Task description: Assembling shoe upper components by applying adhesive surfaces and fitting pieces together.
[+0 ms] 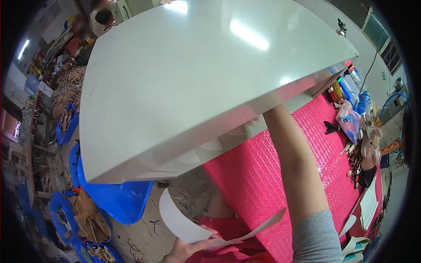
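Note:
My left hand (pixel 186 250), low in the middle of the picture, pinches a thin curved white sheet (pixel 180 220). A second white strip (pixel 266 222) spreads rightward from the same grip; I cannot tell whether the two are one piece. My right forearm (pixel 294 162), in a grey sleeve, reaches forward beneath the edge of a large glossy white top (pixel 184 83). That top hides the right hand, so its fingers and anything in them do not show. Pale curved shapes (pixel 212 144) are visible under the top's near edge, left of the forearm.
Pink quilted plastic (pixel 250 175) covers the surface under my right arm. At the right lie a plastic packet (pixel 348 122), bundled tools (pixel 366 144) and white sheets (pixel 369 206). Blue tubs (pixel 116 197) stand on the littered floor at left. People (pixel 103 17) are at the far left.

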`<state>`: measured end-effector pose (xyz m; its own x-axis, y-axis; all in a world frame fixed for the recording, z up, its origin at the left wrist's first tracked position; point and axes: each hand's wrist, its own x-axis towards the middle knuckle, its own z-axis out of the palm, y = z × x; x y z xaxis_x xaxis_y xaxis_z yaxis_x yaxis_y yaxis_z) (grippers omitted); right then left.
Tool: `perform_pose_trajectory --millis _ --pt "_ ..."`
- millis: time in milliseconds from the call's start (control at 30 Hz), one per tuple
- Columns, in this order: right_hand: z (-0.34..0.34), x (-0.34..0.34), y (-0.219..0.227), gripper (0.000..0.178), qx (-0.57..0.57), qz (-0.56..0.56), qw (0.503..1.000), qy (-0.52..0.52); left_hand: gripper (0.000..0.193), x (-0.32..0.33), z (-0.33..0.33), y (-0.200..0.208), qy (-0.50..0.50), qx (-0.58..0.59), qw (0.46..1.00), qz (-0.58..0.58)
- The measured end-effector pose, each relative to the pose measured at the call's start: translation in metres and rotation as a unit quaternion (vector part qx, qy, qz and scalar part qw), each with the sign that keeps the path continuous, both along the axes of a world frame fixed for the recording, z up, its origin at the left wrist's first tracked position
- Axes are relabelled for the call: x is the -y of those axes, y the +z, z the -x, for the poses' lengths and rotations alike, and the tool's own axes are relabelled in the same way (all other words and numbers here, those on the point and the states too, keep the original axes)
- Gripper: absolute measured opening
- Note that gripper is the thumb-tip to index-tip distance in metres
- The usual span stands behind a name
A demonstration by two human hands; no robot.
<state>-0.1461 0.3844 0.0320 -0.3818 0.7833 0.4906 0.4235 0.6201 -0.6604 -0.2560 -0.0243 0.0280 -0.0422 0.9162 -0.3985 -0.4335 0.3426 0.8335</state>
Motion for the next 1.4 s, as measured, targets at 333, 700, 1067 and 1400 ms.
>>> perform_pose_trajectory --millis 333,700,1067,1400 --pt "-0.157 0.124 0.001 0.071 0.075 0.438 0.762 0.471 0.019 -0.014 -0.009 -0.002 0.107 0.049 0.985 -0.129" --pt "-0.12 0.208 0.022 0.021 -0.043 0.538 0.841 0.03 0.016 -0.032 -0.039 -0.016 -0.034 -0.144 0.87 -0.471" --pt "-0.228 0.076 0.029 0.023 0.046 0.432 0.9 -0.048 0.024 0.016 -0.015 -0.027 0.021 0.141 0.988 -0.063" --pt "-0.057 -0.095 0.004 0.038 0.033 0.18 0.983 0.01 0.032 -0.017 -0.036 -0.021 -0.203 -0.081 0.976 0.008"
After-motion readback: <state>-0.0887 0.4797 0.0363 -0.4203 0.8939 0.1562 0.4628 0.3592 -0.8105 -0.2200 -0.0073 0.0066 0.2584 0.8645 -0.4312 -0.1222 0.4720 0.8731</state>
